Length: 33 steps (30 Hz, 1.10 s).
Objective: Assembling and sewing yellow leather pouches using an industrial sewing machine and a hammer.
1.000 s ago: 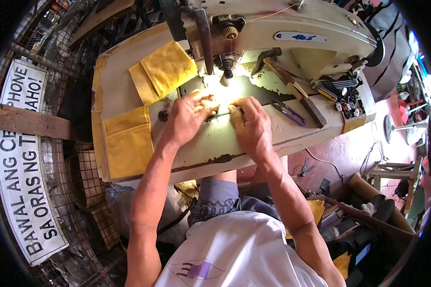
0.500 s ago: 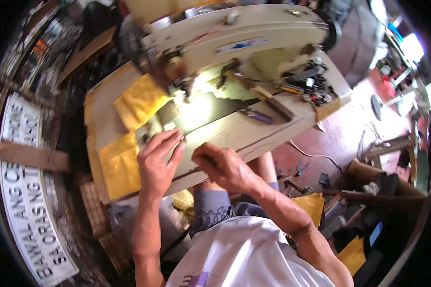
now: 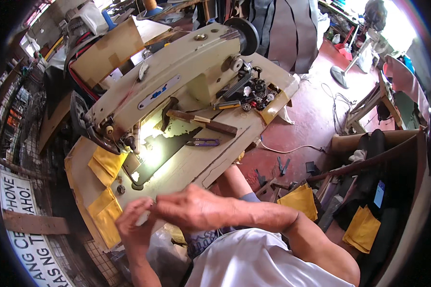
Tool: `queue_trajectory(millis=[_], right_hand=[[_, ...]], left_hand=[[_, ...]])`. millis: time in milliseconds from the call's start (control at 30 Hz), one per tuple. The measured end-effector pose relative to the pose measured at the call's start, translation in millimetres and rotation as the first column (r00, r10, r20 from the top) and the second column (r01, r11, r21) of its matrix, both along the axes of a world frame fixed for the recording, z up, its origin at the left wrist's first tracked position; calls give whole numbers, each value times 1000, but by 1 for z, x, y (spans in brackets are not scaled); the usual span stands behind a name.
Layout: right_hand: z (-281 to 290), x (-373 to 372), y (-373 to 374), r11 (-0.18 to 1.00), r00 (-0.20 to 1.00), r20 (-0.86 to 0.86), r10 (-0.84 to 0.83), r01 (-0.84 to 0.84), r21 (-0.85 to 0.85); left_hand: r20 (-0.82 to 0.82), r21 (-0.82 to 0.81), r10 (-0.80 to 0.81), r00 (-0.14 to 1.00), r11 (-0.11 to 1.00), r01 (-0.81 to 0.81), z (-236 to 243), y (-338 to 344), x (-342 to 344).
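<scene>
Head view: the left hand (image 3: 133,217) and right hand (image 3: 191,208) meet at the fingertips by the near edge of the table (image 3: 201,165), off to one side of the sewing machine (image 3: 187,67). I judge the step in hand to be fine fingertip work, done clear of the needle. Left finger and thumb curve toward each other with a gap between; right fingers are bent and cross in front of them. A small dark spot shows where the fingertips meet, but I cannot tell whether it is a held piece or shadow, so neither grip is confirmed. Nearest to the left hand lies the lower yellow piece (image 3: 104,217), flat on the table's left end; the upper yellow piece (image 3: 107,165) lies beyond it, partly behind the machine head. A small dark round part (image 3: 121,189) sits between them and the bed. In my judgement, the next move calls for a steady pinch and an unblocked sightline to the fingertips. Hard to make out: right fingertips, blurred and turned away; the needle area, washed out by glare (image 3: 153,153); the left forearm, cut off by the lower edge; a clear bag (image 3: 165,258), mostly covered by the arms.
</scene>
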State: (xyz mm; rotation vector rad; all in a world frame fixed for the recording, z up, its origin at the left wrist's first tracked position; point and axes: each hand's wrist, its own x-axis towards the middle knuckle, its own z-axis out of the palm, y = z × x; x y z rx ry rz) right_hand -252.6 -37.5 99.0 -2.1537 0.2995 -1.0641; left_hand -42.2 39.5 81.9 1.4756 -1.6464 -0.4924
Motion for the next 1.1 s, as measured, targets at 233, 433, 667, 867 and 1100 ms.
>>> queue_trajectory(millis=[233,433,667,867,1100], right_hand=[[-51,1,14,984,990,-115,-82,62,-166],[-6,-20,-13,932,964,-64,-258,231,-279],[7,-18,13,927,997,43,-57,69,-369],[-29,3,16,938,1000,32,-1,12,-347],[-5,-22,-15,935,945,-58,-323,308,-176]], left_hand=[[-390,-46,-54,919,998,39,29,2,-19],[50,3,-210,977,978,210,37,8,-29],[221,-131,-137,966,977,169,28,1,-19],[-503,-94,-82,861,995,40,39,13,-20],[-184,35,-207,961,976,217,48,18,-34]])
